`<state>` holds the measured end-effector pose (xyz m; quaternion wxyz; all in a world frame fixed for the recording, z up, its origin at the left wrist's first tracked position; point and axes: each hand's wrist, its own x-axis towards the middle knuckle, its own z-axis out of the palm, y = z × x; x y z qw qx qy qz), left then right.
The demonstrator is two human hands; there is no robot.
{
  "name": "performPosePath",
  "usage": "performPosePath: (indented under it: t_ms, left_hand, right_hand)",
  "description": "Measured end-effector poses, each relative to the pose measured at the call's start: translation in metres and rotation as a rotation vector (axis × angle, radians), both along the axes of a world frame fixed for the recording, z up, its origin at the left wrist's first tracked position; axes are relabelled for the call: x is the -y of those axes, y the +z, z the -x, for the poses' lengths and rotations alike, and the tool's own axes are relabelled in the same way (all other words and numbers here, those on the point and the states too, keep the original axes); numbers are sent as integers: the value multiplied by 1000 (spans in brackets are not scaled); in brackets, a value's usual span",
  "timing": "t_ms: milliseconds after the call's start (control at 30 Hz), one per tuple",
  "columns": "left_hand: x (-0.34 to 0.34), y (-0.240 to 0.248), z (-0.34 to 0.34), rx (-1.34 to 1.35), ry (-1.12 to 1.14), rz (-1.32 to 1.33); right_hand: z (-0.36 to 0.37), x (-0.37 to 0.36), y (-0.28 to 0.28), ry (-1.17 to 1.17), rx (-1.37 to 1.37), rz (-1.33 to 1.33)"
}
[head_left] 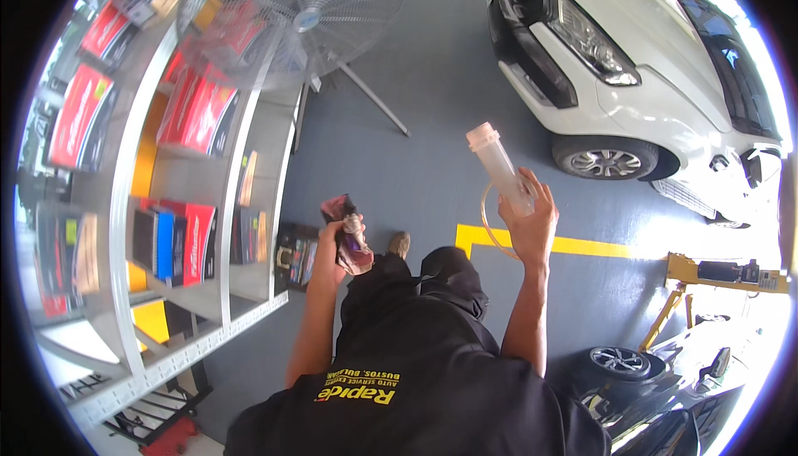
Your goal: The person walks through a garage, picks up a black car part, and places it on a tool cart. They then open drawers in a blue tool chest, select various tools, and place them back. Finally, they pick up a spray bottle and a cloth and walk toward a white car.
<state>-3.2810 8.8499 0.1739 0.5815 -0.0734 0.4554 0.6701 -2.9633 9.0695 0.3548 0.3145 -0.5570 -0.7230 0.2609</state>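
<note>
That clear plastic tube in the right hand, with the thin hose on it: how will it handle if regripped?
The clear tube looks rigid and probably light, since the right hand holds it by its lower end only. Its smooth round wall may slip or roll if set down. The thin hose loops loosely, so it likely flops.

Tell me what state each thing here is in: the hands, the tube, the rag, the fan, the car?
Left hand: closed around a crumpled rag.
Right hand: raised, gripping a clear plastic cylinder, tilted, with a thin hose looping below.
Pedestal fan: standing; spinning or not, cannot tell.
White car: parked, hood shut.
Shelving: stocked with boxes.
</note>
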Motion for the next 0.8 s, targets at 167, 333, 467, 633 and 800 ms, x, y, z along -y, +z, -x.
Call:
performPosePath:
  t_ms: [167,333,467,633,800]
  left_hand:
    - [-215,25,69,-1094,-521,173]
    - [-365,-77,162,-1853,-1023,169]
    - [-441,-80,174,-919,-975,628]
    - [-454,-108,175,-827,-747,838]
    - [-529,-100,137,-738,-514,1051]
  right_hand:
    - [50,-167,2,-37,-109,1]
    - [99,-357,-25,-15,-171,50]
    - [163,-519,-33,64,-216,59]
    - [269,-717,-2,212,-193,77]
    - [377,-899,7,319,-185,53]
